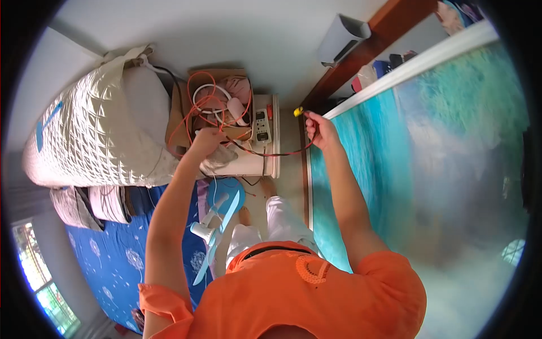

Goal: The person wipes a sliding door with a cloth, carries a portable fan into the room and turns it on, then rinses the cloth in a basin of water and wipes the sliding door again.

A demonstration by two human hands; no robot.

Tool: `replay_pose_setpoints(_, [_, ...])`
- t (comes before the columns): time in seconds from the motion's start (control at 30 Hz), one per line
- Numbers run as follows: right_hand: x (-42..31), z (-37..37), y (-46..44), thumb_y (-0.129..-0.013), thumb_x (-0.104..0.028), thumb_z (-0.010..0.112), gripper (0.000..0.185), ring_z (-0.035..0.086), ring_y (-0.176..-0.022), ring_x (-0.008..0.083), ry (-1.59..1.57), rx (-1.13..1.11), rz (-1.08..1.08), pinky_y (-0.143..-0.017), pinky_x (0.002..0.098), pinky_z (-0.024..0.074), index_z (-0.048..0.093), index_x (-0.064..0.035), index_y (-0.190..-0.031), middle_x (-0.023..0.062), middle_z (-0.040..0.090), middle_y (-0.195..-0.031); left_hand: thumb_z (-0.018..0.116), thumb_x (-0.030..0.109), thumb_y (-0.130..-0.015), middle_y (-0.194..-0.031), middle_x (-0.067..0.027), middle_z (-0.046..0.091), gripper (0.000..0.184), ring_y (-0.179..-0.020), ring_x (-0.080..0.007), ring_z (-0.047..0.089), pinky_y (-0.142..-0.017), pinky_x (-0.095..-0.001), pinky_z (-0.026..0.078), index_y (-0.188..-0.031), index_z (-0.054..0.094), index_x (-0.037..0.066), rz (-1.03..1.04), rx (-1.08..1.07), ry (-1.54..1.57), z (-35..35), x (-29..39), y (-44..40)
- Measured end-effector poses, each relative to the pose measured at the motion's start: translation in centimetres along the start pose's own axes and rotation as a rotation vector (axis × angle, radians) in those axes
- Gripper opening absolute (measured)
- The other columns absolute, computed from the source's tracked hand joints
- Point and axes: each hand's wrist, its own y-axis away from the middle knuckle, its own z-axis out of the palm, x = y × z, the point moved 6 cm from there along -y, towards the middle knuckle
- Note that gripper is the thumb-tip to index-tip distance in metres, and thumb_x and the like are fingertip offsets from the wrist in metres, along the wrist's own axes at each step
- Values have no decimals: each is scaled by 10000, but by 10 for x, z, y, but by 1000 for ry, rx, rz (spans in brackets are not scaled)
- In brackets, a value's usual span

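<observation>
My right hand (322, 133) is raised at the right, its fingers pinched on the end of a cable with a yellow tip (298, 112). From there a dark and red cable (265, 154) sags across to my left hand (208, 142). My left hand is closed at the front of an open cardboard box (179, 127), with the cable running out from its fingers. Loops of thin orange cable (193, 107) rise over the box beside it. Inside lie white headphones (236, 108) and pinkish cloth (240, 90). A crumpled clear plastic bag (219, 161) hangs just below my left hand.
A white power strip (262, 127) lies right of the box on a pale cabinet (248, 165). Below stands a light-blue fan (217, 237). To the left are a quilted silvery roll (84, 124) and a blue bedsheet (107, 260). A turquoise panel (361, 169) borders the right.
</observation>
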Motion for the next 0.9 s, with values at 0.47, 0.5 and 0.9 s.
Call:
replay_pose_setpoints(0.47, [-49, 104, 46, -855, -220, 473, 350, 547, -676, 110, 905, -328, -447, -637, 232, 424, 472, -6, -1131, 70, 592, -814, 582, 327, -755, -733, -50, 585, 254, -661, -154, 540, -650, -291, 424, -748, 634, 79, 75, -307, 316, 55, 148, -14])
replay_pose_setpoints(0.5, [-55, 92, 30, -853, -267, 476, 373, 552, -698, 113, 881, -165, -433, -645, 240, 422, 473, -12, -1126, 69, 589, -851, 584, 309, -756, -722, -49, 586, 239, -655, -154, 545, -637, -297, 427, -739, 632, 75, 137, -257, 215, 56, 148, -14])
replay_pose_setpoints(0.9, [-19, 87, -53, -813, -219, 523, 180, 362, -377, 73, 383, 67, -158, -328, 214, 281, 523, -49, -872, 20, 486, -581, 539, 381, -757, -852, -140, 595, 351, -815, -292, 569, -710, -371, 434, -956, 582, 95, 309, -265, -363, 125, 45, 21])
